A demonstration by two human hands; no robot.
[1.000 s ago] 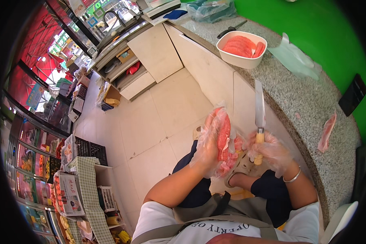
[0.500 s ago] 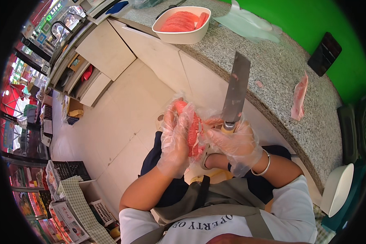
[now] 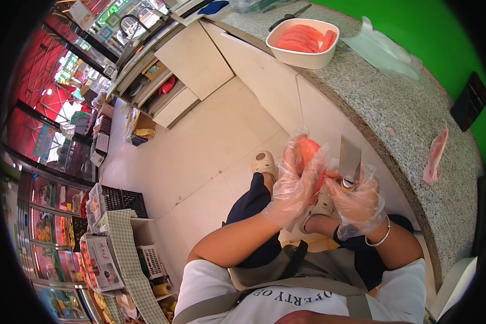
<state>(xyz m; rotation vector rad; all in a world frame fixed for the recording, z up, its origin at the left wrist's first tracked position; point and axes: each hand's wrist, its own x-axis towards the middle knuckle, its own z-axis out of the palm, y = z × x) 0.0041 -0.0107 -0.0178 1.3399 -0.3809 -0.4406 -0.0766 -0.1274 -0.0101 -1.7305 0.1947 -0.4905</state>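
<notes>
My left hand (image 3: 292, 191), in a thin clear plastic glove, holds a peeled red pomelo segment (image 3: 309, 151) over the floor in front of me. Its fingers wrap round the flesh and hide much of it. Gripped by its handle in my gloved right hand (image 3: 360, 202) is a broad-bladed kitchen knife (image 3: 350, 159), blade pointing up and away. The right fingertips are close beside the segment; whether they touch it I cannot tell. On the counter, a white bowl (image 3: 302, 58) contains several peeled red segments (image 3: 297, 39).
A speckled stone counter (image 3: 356, 97) curves along my right. On it lie a pale pink strip of peel or membrane (image 3: 436, 156), a crumpled clear plastic bag (image 3: 386, 51) and a dark-handled tool (image 3: 289, 17). A black tablet or phone (image 3: 470, 101) leans against the green wall. Crates (image 3: 124, 200) stand at left.
The whole view has swung, shifting everything rightward in the picture. My knife's blade now looks shorter, turned more toward the view. Both hands keep their holds, close together.
</notes>
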